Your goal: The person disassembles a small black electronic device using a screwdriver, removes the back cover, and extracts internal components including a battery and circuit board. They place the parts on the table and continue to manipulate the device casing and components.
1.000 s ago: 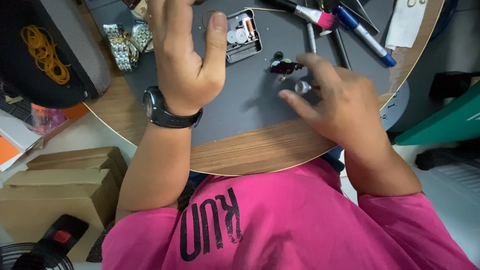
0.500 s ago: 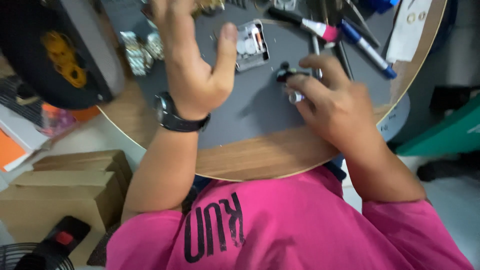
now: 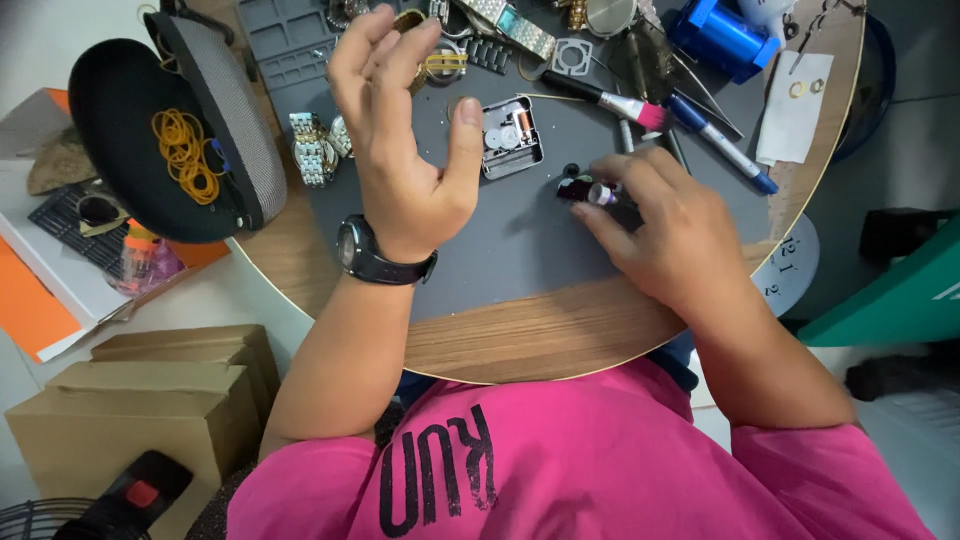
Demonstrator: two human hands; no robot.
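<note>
Head view: right hand (image 3: 675,235) pinches a small black-and-purple cylindrical part (image 3: 590,192) against the grey work mat (image 3: 500,270), steadying it right of the open square clock movement (image 3: 510,137). Left hand (image 3: 400,150) hovers spread, holding nothing.

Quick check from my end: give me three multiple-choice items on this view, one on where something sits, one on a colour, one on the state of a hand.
1. Where is the square clock movement?
A. on the grey mat, between the two hands
B. on the cardboard boxes
C. inside the black case

2. What colour are the rubber bands in the black case?
A. blue
B. yellow
C. white

3. How is the left hand?
A. flat on the mat
B. raised, fingers curled round a small gold-coloured piece
C. gripping the blue marker

Answers:
1 A, it lies on the mat ahead of the right hand.
2 B, a yellow bundle shows.
3 B, the hand is lifted above the mat.
</note>
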